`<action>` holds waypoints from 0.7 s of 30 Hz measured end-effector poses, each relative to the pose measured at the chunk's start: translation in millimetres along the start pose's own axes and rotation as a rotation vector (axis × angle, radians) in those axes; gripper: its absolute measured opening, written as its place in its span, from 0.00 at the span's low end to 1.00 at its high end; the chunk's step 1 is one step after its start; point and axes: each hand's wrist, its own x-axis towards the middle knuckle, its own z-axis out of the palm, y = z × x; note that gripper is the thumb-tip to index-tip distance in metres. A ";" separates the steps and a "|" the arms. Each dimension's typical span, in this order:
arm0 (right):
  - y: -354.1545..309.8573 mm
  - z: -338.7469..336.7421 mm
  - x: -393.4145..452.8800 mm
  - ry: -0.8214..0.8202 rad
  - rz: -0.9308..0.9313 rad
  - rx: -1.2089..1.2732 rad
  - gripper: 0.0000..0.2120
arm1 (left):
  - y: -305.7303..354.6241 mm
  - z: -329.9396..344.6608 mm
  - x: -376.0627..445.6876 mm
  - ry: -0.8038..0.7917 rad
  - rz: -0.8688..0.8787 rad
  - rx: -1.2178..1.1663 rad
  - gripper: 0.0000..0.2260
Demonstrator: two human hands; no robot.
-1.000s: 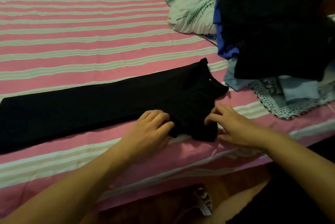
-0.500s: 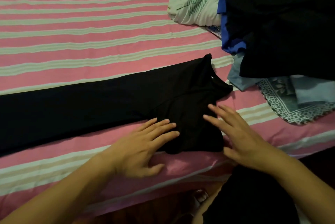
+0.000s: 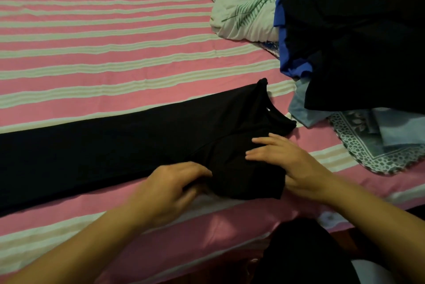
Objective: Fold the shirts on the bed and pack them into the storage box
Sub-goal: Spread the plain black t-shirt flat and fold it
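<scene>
A black shirt [image 3: 128, 136] lay across the pink-and-white striped bed [image 3: 103, 53], already narrowed into a long band with its collar end toward the right, near the bed's front edge. The left hand [image 3: 170, 188] was curled at the near edge of the cloth, fingers and thumb seeming to pinch the fabric where the sleeve had been turned in, though the blur made the exact hold hard to read. The right hand [image 3: 285, 163] lay flat on the shoulder part, fingers straight, pressing the cloth down and gripping nothing.

To my eye the step in hand was tidying the tucked sleeve before folding the band end over end. It would go best if the flat hand kept its weight on the shoulder while the other drew the bunched edge straight, so the near side ran in one line with the rest of the band. Any lump left there would likely show in the finished fold.

A heap of dark clothes [image 3: 356, 30], with something blue [image 3: 285, 49] in it, waited at the right beside a leaf-print pillow [image 3: 246, 14]. No storage box was in sight.
</scene>
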 end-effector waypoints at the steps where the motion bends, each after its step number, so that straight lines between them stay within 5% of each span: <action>1: -4.1 -7.7 9.0 0.099 0.082 0.135 0.31 | 0.5 -8.9 9.6 0.075 -0.126 -0.163 0.14; 3: -11.2 -27.8 49.4 0.300 0.189 0.304 0.18 | -3.6 -26.0 38.4 0.311 -0.415 -0.535 0.14; 5: -5.9 -43.6 102.9 0.323 0.326 0.362 0.05 | -14.9 -34.7 67.3 0.450 -0.723 -0.934 0.10; 9: 19.4 -34.0 147.6 0.073 0.730 0.241 0.20 | -27.0 -27.0 75.8 0.383 -1.181 -1.032 0.05; 13: 29.0 -19.7 112.1 0.074 0.816 0.383 0.12 | -28.5 -26.0 63.2 0.375 -1.251 -1.015 0.04; 17: 31.6 -15.6 94.3 0.238 0.794 0.259 0.05 | -21.6 -24.5 62.7 0.375 -1.258 -0.874 0.05; 21: 27.6 -10.2 81.4 0.060 0.864 0.005 0.08 | -13.7 -28.4 63.2 0.287 -1.237 -0.681 0.06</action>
